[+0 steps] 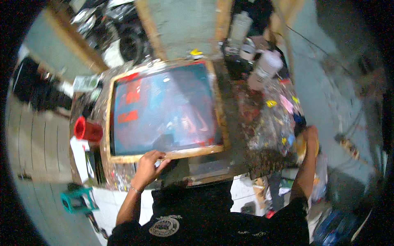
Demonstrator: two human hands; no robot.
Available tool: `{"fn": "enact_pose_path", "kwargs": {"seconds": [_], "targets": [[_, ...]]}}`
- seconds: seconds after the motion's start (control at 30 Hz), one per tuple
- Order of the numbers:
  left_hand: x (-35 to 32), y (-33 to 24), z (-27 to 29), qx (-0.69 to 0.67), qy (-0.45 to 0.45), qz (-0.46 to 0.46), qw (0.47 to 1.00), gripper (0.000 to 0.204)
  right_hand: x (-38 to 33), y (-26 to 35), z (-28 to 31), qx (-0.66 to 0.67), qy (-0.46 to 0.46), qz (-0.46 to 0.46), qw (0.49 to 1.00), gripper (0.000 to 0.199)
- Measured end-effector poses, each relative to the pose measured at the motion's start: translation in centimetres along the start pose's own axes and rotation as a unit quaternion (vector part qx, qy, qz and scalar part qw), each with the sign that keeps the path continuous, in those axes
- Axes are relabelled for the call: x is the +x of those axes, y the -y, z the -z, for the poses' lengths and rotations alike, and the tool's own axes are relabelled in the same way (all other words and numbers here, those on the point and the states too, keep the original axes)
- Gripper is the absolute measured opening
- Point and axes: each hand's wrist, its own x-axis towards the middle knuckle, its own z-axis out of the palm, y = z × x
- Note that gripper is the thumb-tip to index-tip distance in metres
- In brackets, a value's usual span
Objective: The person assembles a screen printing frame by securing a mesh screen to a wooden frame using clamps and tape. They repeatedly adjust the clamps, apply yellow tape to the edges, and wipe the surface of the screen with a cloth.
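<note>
A screen-printing frame point(167, 155) with wooden rails lies on the worktable in front of me. Its bluish mesh is smeared with red and pink at the left, top and lower right. My left hand point(150, 167) grips the near rail, fingers on the wood and thumb apart. My right hand point(310, 134) is stretched out at the table's right edge, beside a dark blue thing point(299, 120) I cannot make out and above a yellow round object point(301, 146). Blur hides the right fingers, so a hold there does not show.
A red cup-like container point(88, 130) stands left of the frame. Pale bottles point(266, 69) stand at the back right, behind a paint-spattered table area point(262, 130) with coloured scraps. A teal object point(79, 200) is low at the left. Wooden-edged panels point(184, 28) rise behind the table.
</note>
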Motion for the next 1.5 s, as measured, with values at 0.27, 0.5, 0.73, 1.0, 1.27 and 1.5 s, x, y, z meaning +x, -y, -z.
{"fn": "enact_pose_path", "kwargs": {"seconds": [0.27,0.5,0.73,1.0,1.27,1.5], "targets": [[-5.2,-0.1,-2.2,-0.075,-0.025,-0.112,0.991,0.025,0.1,-2.7,1.4,-0.027,-0.081,0.115,0.99,0.029],[-4.2,-5.7,-3.4,-0.321,-0.022,-0.148,0.935,0.028,-17.1,5.9,20.7,0.586,-0.058,-0.023,0.808,0.016],[-2.9,-14.9,-4.6,-0.431,-0.014,-0.26,0.864,0.072,-33.8,19.9,22.9,0.68,0.114,-0.03,0.723,0.013],[-8.0,-8.9,-6.9,-0.343,0.053,-0.139,0.927,0.036,-38.9,28.0,18.6,0.683,0.313,0.05,0.658,0.016],[-8.7,-9.8,-7.1,-0.245,-0.002,-0.148,0.958,0.016,-41.5,28.5,19.8,0.699,0.302,0.085,0.643,0.054],[-6.8,-11.0,-5.7,-0.277,0.012,-0.167,0.946,0.012,-45.1,27.8,14.9,0.619,0.181,0.162,0.747,0.138]]}}
